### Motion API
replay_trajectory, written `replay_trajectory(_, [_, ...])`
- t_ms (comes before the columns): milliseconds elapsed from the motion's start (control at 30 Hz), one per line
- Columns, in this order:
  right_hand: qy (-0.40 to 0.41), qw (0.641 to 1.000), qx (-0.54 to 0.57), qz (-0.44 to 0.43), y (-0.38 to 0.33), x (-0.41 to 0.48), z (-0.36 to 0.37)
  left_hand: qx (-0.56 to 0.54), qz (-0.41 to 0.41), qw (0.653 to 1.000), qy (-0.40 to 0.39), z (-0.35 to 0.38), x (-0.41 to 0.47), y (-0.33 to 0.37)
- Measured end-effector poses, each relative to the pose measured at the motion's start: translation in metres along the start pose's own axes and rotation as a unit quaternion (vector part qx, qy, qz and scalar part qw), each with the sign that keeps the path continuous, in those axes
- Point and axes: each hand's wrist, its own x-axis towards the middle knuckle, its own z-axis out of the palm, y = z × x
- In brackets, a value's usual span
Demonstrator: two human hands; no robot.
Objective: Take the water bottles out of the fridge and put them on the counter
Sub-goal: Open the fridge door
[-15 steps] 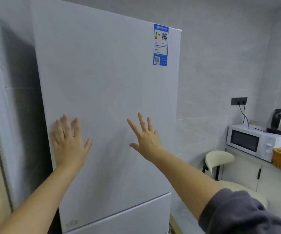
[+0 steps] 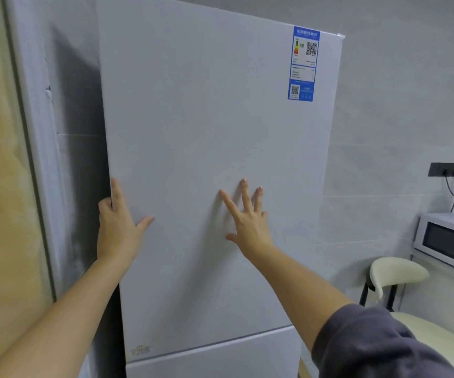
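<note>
My left hand [image 2: 118, 227] is hooking round the fridge door [image 2: 206, 118] edge; my right hand [image 2: 250, 222] is lying flat on its front, fingers spread. No water bottles are showing, presumably because they are behind this shut door. Risk: my flat palm pushing against my own pull, fingers slipping. Count: one fridge door, one lower door [image 2: 215, 358], zero bottles visible.

Tall white fridge [image 2: 206, 159], upper door shut.

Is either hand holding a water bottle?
No, the left hand grips the fridge door by its edge and the right hand lies flat on it.
</note>
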Motion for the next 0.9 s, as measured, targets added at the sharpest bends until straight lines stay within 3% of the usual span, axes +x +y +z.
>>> replay_trajectory(467, [-0.004,1.0,0.018,-0.003,0.003,0.0,-0.001,-0.011,-0.023,1.0,-0.01,-0.011,0.003,0.002])
replay_trajectory(733, [0.005,0.997,0.067,-0.026,0.012,-0.023,-0.011,-0.041,-0.001,0.999,0.027,-0.046,-0.03,0.012])
replay_trajectory(900, [-0.009,0.997,0.075,-0.035,0.019,-0.042,-0.024,0.006,0.039,0.998,0.054,-0.064,-0.04,0.019])
